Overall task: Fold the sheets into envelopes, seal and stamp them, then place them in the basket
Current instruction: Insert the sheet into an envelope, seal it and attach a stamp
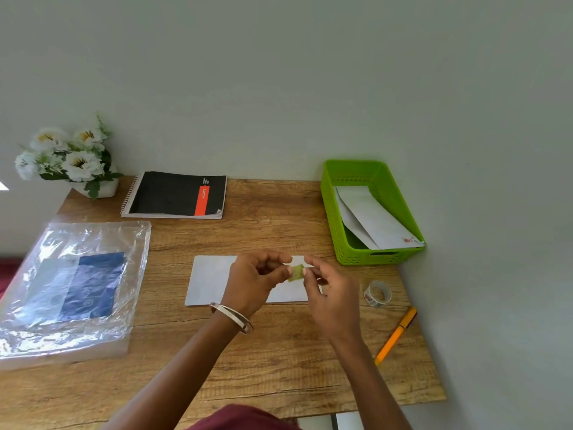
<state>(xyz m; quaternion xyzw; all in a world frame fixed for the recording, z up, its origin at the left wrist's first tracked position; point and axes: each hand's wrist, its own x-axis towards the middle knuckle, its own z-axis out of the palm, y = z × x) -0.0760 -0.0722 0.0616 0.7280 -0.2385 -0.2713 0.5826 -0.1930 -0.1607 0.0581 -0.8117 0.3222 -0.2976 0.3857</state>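
Note:
A white folded envelope [208, 280] lies flat in the middle of the wooden table [279, 352]. Just above its right part, my left hand [254, 280] and my right hand [331, 293] both pinch a small green stamp-like piece [296, 272] between fingertips and thumbs. A roll of patterned tape [377, 293] stands to the right of the envelope. The green basket [333, 218] sits at the back right and holds white envelopes [372, 218], one showing a red mark at its near corner.
A clear plastic bag with a blue sheet inside [74, 283] covers the table's left side. A black spiral notebook [176, 194] lies at the back, with a pot of white flowers [71, 159] in the back left corner. An orange pen [395, 335] lies near the right edge.

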